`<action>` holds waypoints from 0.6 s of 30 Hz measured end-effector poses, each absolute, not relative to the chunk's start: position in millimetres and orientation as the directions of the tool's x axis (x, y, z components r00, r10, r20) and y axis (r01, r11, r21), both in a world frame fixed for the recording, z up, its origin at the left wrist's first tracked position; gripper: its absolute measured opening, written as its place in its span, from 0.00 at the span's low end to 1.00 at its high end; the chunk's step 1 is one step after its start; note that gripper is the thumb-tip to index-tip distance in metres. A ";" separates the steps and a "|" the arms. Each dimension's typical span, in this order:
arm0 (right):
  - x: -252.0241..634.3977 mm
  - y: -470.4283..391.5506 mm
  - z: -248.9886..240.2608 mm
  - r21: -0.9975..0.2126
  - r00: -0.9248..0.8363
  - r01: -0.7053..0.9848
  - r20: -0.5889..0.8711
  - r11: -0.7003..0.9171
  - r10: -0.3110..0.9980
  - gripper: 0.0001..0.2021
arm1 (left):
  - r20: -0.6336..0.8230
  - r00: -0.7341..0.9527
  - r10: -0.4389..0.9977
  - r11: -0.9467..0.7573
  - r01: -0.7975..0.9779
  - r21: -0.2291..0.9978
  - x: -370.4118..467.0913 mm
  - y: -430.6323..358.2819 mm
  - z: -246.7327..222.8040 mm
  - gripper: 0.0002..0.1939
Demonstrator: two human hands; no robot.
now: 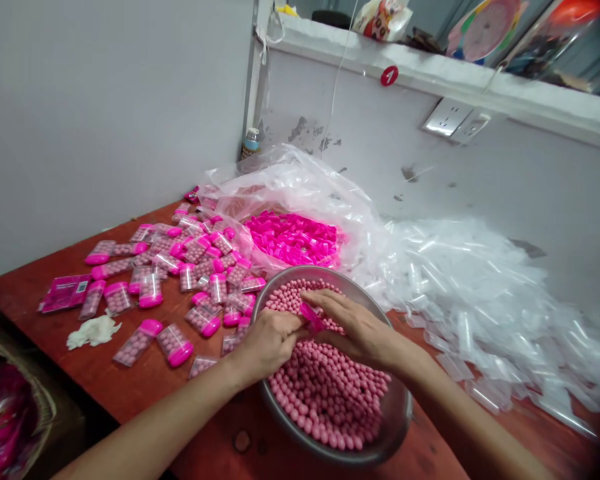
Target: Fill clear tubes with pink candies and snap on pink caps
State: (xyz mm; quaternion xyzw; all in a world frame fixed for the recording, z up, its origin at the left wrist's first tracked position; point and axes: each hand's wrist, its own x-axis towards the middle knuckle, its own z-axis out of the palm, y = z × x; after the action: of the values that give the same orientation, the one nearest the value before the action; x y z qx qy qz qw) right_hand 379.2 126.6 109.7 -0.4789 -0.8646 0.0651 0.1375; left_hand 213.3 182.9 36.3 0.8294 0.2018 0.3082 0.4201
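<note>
Over a grey metal bowl (403, 427) filled with round pink beads (330, 393), my two hands meet at a small bright pink cap (312, 319). My left hand (273, 343) is closed, its thumb and forefinger at the cap's near side; anything deeper in that fist is hidden. From the other side comes my right hand (360, 327), with long, nearly straight fingers above the cap and the thumb below, so the cap lies between them. Whether a clear tube is joined to the cap cannot be made out.
Left of the bowl lie several bead-filled clear containers (175, 345) with pink caps. Behind it, a plastic bag (300, 173) holds loose pink caps (293, 237). Clear empty containers (460, 287) heap at right. A pink packet (66, 293) and white tissue (94, 332) lie leftward; a box (45, 407) stands lower left.
</note>
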 end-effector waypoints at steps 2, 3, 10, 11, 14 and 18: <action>374.4 129.3 122.1 -0.201 -0.581 0.778 0.132 0.596 0.803 0.25 | 0.319 0.747 0.584 -0.488 0.009 0.873 213.6 183.6 39.3 0.11; 372.2 130.5 127.1 -0.186 -0.608 0.767 0.098 0.615 0.788 0.24 | 0.303 0.744 0.595 -0.445 -0.008 0.895 213.5 183.9 40.4 0.11; 379.0 129.6 110.8 -0.080 -0.387 0.901 0.292 0.426 0.874 0.20 | 0.169 0.642 0.748 -0.151 -0.083 0.985 212.0 191.6 44.1 0.11; 378.9 128.0 103.0 -0.064 -0.353 0.918 0.320 0.392 0.879 0.22 | 0.154 0.626 0.765 -0.112 -0.105 0.988 212.7 193.1 44.1 0.12; 369.9 123.8 81.2 0.006 -0.262 0.960 0.364 0.279 0.894 0.33 | 0.128 0.597 0.792 -0.040 -0.159 0.987 216.0 195.9 43.3 0.14; 354.1 126.3 65.8 0.058 -0.140 0.990 0.474 0.128 0.869 0.36 | 0.116 0.540 0.834 -0.025 -0.172 0.985 220.1 196.0 40.7 0.12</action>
State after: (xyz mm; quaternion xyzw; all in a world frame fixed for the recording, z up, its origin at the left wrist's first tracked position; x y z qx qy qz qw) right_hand 354.1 126.3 65.8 -0.6346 -0.7326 -0.1825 0.1652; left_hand 220.1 196.0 40.7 0.5990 0.2761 0.3921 0.6413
